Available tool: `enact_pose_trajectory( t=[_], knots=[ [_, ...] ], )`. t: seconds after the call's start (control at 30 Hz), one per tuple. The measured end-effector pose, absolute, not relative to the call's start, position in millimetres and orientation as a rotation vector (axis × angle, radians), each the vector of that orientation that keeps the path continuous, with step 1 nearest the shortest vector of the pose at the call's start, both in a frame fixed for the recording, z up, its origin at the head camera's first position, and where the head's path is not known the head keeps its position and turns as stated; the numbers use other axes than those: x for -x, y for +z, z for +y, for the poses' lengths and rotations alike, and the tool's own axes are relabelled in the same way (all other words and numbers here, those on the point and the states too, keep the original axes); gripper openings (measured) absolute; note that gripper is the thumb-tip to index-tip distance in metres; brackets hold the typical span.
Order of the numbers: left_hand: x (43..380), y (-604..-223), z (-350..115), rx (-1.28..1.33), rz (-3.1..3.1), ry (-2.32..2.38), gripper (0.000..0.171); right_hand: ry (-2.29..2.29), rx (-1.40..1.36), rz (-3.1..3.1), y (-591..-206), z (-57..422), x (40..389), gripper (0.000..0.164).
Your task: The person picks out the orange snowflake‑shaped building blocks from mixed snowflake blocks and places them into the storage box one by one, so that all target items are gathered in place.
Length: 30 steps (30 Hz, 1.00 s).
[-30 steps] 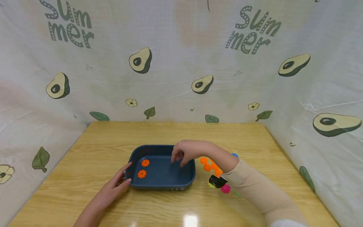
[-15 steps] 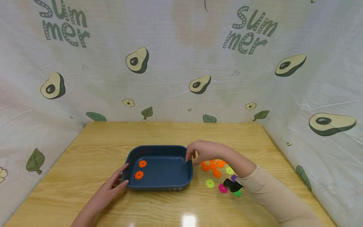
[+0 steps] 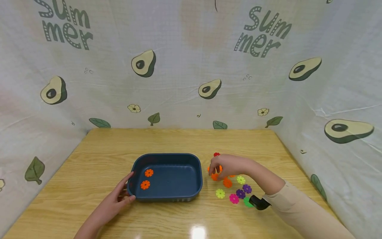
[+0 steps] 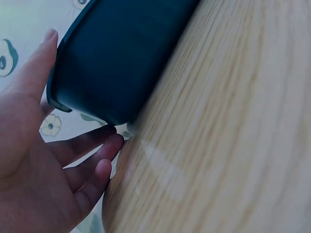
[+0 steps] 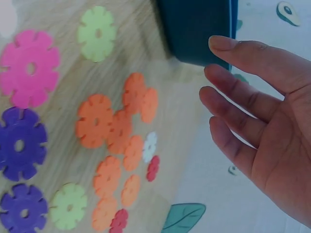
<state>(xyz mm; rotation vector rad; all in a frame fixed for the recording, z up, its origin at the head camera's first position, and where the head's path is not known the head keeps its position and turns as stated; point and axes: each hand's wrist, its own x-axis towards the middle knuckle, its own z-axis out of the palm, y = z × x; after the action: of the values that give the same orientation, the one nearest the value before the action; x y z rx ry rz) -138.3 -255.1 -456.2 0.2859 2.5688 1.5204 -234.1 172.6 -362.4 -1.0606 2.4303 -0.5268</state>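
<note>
The right hand (image 3: 228,166), thumb and fingers apart and holding nothing, hangs over the loose orange discs (image 3: 227,183), right of the blue tray (image 3: 176,182). The left hand (image 3: 114,200), fingers relaxed, touches the tray's left end. The tray's long axis runs left-right across the tabletop (image 3: 161,219); two orange discs (image 3: 143,186) lie inside, toward its left.

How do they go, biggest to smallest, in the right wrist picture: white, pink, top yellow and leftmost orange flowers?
Pink flower
Top yellow flower and leftmost orange flower: too alike to rank
White flower
</note>
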Motion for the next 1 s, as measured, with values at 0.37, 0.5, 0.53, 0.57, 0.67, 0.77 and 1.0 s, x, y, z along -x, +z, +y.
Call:
enact_pose_trajectory(
  t=[0.37,0.5,0.53,0.57,0.67,0.77,1.0],
  knots=[
    [138,-457,-255,-0.264,2.542,1.518,0.075,-0.514,0.993,2.444,-379,190,224,0.029],
    [139,-458,-255,-0.270,2.556,1.513,0.074,-0.537,0.968,2.449,-385,195,223,0.029],
    [139,-459,-255,-0.273,2.558,1.513,0.074,-0.536,0.959,2.455,-386,196,223,0.028],
    [139,-459,-255,-0.276,2.558,1.515,0.074,-0.533,0.951,2.462,-387,197,223,0.028],
    [139,-460,-256,-0.285,2.558,1.522,0.074,-0.529,0.910,2.477,-390,200,222,0.028],
    [139,-460,-256,-0.290,2.555,1.527,0.074,-0.522,0.877,2.486,-392,204,220,0.030],
    [140,-460,-255,-0.279,2.560,1.518,0.074,-0.531,0.867,2.474,-396,210,220,0.032]
  ],
)
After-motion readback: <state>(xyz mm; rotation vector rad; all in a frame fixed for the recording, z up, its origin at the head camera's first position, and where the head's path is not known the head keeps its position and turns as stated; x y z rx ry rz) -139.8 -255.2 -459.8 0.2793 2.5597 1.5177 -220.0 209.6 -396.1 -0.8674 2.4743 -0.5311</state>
